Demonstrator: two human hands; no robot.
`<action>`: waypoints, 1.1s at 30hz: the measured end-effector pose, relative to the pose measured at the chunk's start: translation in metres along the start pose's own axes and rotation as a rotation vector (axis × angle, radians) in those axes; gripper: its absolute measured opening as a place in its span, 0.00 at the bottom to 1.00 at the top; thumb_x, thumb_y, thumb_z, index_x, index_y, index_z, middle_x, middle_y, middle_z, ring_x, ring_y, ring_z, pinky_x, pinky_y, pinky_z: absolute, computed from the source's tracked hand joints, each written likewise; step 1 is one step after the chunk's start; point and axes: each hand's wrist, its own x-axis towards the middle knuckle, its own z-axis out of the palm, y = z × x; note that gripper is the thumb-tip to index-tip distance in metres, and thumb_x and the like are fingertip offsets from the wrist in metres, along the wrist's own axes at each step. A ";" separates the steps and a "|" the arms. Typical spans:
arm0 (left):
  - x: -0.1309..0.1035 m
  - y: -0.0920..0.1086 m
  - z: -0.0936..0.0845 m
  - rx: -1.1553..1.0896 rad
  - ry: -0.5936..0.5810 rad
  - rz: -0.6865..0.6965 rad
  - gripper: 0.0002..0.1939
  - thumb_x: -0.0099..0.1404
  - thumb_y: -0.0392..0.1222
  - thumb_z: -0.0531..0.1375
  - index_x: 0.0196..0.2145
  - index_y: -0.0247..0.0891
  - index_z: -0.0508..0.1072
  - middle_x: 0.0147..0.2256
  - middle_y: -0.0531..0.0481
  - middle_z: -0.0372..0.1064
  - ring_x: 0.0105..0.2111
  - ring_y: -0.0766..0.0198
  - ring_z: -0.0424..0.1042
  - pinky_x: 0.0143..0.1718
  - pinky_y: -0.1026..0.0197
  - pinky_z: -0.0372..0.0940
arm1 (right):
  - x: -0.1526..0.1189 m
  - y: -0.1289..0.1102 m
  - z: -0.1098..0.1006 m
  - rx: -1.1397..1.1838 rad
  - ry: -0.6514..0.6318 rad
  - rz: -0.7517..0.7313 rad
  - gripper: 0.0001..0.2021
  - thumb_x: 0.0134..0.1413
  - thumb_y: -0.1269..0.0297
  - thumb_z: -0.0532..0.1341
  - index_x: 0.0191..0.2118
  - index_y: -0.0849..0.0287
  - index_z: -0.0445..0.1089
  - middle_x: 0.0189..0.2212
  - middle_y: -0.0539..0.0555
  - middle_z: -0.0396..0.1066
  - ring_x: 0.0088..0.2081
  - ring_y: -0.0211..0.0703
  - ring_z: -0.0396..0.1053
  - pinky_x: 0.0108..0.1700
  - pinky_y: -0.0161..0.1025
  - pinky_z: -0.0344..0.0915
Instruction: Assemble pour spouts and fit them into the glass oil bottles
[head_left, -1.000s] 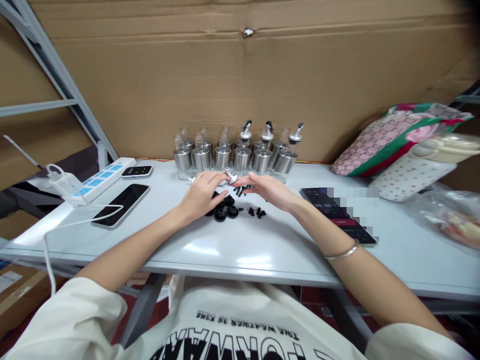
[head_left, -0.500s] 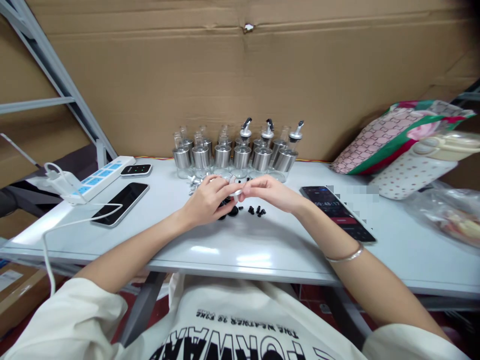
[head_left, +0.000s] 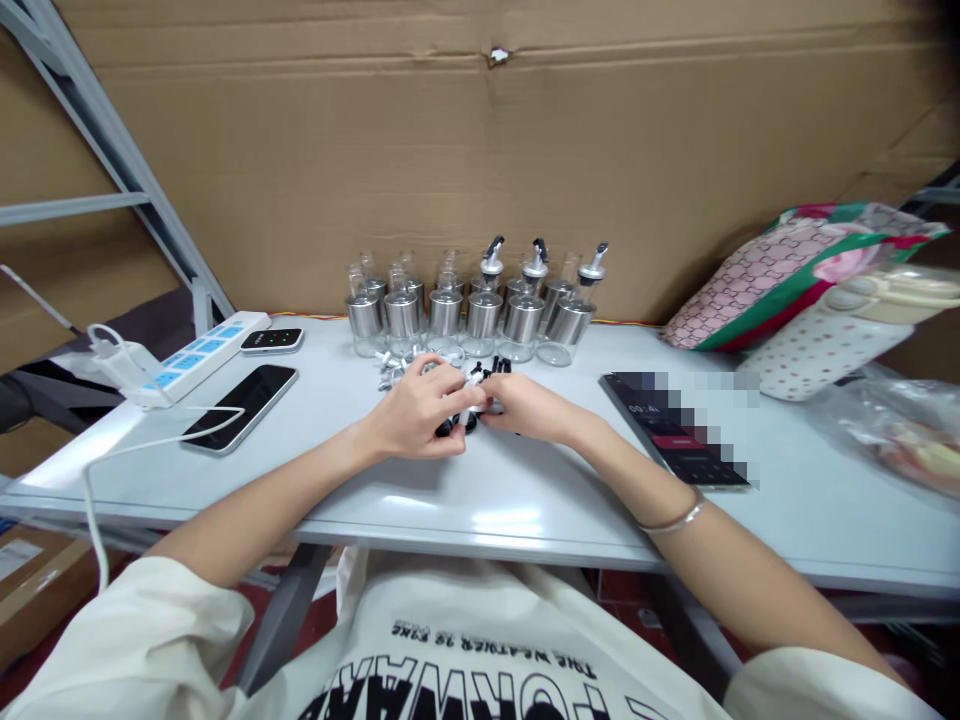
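My left hand [head_left: 424, 408] is closed round a small silver pourer top [head_left: 475, 380], its fingers partly covering the piece. Against it, the pinched fingertips of my right hand [head_left: 525, 408] meet the left fingers; what they hold, if anything, is hidden. Round black parts [head_left: 448, 426] lie under the left fingers. Small black pieces [head_left: 501, 366] are just beyond the right hand. A pile of loose silver pourer parts [head_left: 388, 368] sits behind my left hand.
Glass bottles with steel sleeves [head_left: 445, 314] stand in rows at the back; three carry pourers [head_left: 535, 262]. On the left are a phone [head_left: 244, 408] and a power strip [head_left: 202, 355]. On the right lie another phone [head_left: 675, 430], a tumbler [head_left: 829, 345] and a patterned bag [head_left: 750, 285].
My right hand has lowered and moved slightly left, its fingers now bent down beside the left ones. The silver piece in my left hand has tilted upward.
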 end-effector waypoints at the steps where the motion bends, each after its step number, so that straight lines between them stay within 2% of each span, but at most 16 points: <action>1: 0.000 0.000 0.000 0.002 0.011 0.007 0.15 0.54 0.37 0.50 0.40 0.38 0.66 0.30 0.50 0.66 0.31 0.62 0.65 0.48 0.53 0.57 | 0.000 0.000 0.000 -0.020 0.023 -0.018 0.08 0.44 0.81 0.59 0.30 0.63 0.71 0.28 0.54 0.71 0.30 0.42 0.66 0.34 0.35 0.59; 5: 0.001 0.001 0.001 0.018 0.027 0.018 0.14 0.55 0.36 0.50 0.40 0.39 0.66 0.29 0.50 0.67 0.30 0.62 0.66 0.48 0.54 0.57 | 0.001 -0.002 -0.007 0.025 0.178 -0.079 0.06 0.48 0.77 0.59 0.29 0.62 0.73 0.29 0.55 0.70 0.32 0.42 0.66 0.35 0.36 0.60; 9: -0.001 0.000 0.002 0.000 0.001 -0.015 0.14 0.57 0.36 0.50 0.41 0.38 0.64 0.29 0.51 0.70 0.29 0.63 0.68 0.49 0.53 0.56 | 0.000 -0.008 -0.018 0.338 0.346 -0.031 0.05 0.50 0.69 0.61 0.30 0.61 0.75 0.29 0.54 0.71 0.31 0.41 0.67 0.36 0.38 0.63; 13: -0.003 0.000 0.004 -0.049 -0.051 -0.056 0.14 0.58 0.36 0.49 0.43 0.38 0.64 0.28 0.52 0.71 0.27 0.64 0.68 0.51 0.52 0.55 | 0.000 -0.016 -0.023 0.802 0.431 0.102 0.09 0.43 0.59 0.68 0.31 0.59 0.75 0.28 0.52 0.73 0.29 0.39 0.68 0.33 0.38 0.65; 17: -0.003 -0.001 0.005 -0.068 -0.052 -0.052 0.15 0.58 0.37 0.49 0.43 0.38 0.65 0.29 0.52 0.71 0.27 0.64 0.69 0.51 0.52 0.55 | 0.001 -0.019 -0.021 1.034 0.464 0.151 0.11 0.35 0.59 0.72 0.27 0.58 0.75 0.26 0.50 0.73 0.28 0.36 0.68 0.35 0.37 0.67; 23: -0.003 -0.001 0.004 -0.055 -0.007 -0.029 0.15 0.58 0.35 0.50 0.43 0.38 0.64 0.28 0.53 0.70 0.27 0.64 0.68 0.51 0.52 0.55 | 0.002 -0.020 -0.017 1.171 0.482 0.171 0.12 0.32 0.61 0.74 0.25 0.59 0.74 0.26 0.50 0.74 0.28 0.36 0.69 0.36 0.37 0.67; 28: -0.003 0.000 0.003 -0.068 -0.029 -0.050 0.16 0.57 0.36 0.50 0.45 0.39 0.63 0.29 0.53 0.71 0.28 0.64 0.69 0.51 0.52 0.54 | 0.002 -0.023 -0.018 1.188 0.492 0.181 0.13 0.31 0.61 0.74 0.24 0.59 0.73 0.28 0.50 0.75 0.30 0.36 0.69 0.38 0.38 0.67; 33: -0.001 0.000 0.003 -0.060 0.035 -0.027 0.16 0.57 0.35 0.49 0.44 0.39 0.62 0.28 0.54 0.71 0.27 0.65 0.68 0.51 0.53 0.55 | 0.003 -0.022 -0.017 1.199 0.487 0.162 0.13 0.32 0.61 0.74 0.24 0.59 0.71 0.29 0.51 0.74 0.31 0.36 0.69 0.39 0.38 0.66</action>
